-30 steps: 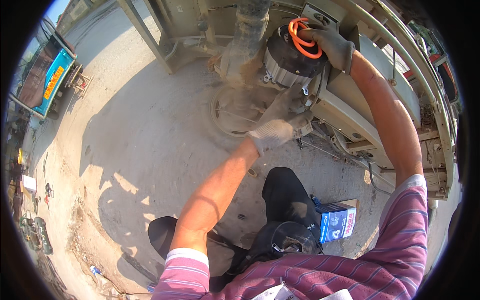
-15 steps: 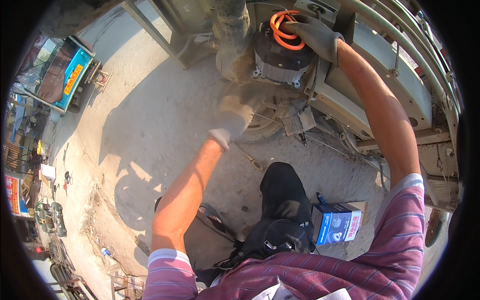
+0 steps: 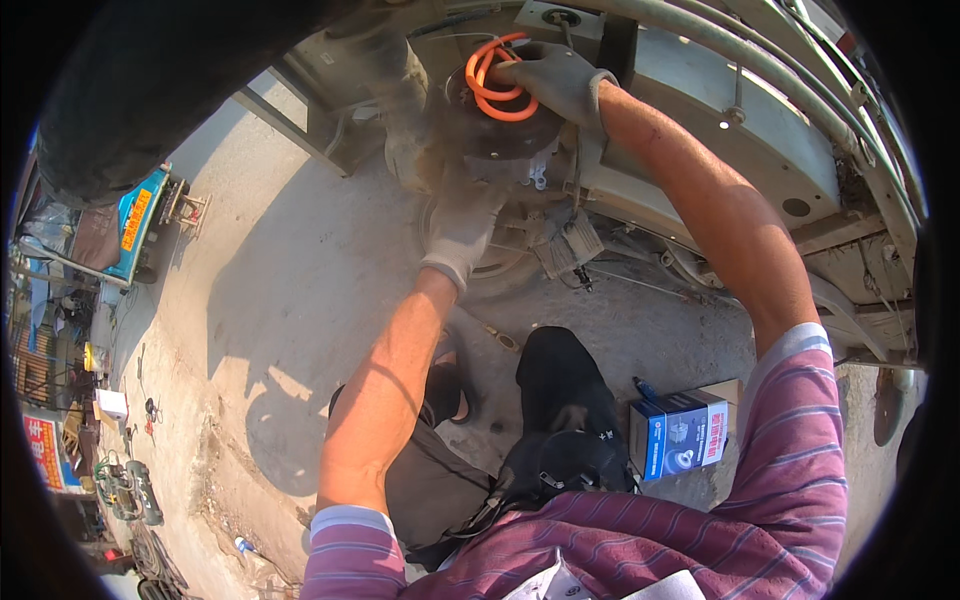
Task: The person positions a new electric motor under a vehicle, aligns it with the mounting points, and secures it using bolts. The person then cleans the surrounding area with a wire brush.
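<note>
A dark-topped electric motor with a silver finned lower body is up among the vehicle's frame parts, partly blurred. On its top lies a coiled orange cable. My right hand, in a grey glove, has its fingers closed around the cable coil at the motor's upper side. Just below the motor is my left hand, gloved too, reaching up to its lower edge. The left fingertips are smeared and partly hidden against the motor, so their grip does not show.
Beige frame rails run along the right. A wheel is below the motor. On the ground are a screwdriver-like tool and a blue-white cardboard box. A blue vehicle stands far left. A dark blurred shape covers the upper left.
The view has shifted, so the motor and my right hand appear farther left. My left hand has come up closer to the motor's lower edge. The dark shape at upper left now reaches farther in.
</note>
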A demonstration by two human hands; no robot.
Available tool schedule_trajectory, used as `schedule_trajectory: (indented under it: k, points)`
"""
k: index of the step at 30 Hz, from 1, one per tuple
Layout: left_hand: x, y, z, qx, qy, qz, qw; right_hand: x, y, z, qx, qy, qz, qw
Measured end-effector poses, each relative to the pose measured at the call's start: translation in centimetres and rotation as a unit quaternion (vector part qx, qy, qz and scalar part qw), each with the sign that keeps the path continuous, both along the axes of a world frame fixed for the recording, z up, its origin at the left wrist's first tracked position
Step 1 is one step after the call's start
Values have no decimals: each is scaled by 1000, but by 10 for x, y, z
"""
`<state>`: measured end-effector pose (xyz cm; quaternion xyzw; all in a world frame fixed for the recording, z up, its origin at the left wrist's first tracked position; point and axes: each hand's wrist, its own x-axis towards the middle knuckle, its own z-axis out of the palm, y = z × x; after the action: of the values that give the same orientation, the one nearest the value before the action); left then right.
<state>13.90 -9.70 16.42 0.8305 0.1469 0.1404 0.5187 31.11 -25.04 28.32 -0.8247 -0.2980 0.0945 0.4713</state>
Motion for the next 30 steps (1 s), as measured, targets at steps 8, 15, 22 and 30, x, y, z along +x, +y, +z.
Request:
schedule_trajectory:
  k: [8, 15, 22, 30]
  points:
    - [9, -11, -23, -192, -125, 9, 973, 9, -6, 3, -64, -112, 13, 992]
    - [3, -35, -6, -235, -167, 24, 957, 24, -19, 3, -127, -168, 70, 975]
    - [5, -49, 17, -266, -193, 36, 944, 34, -28, 3, -153, -311, 89, 934]
    - [-1, -13, -15, -287, -148, 5, 947, 10, -34, -10, -87, -347, 48, 933]
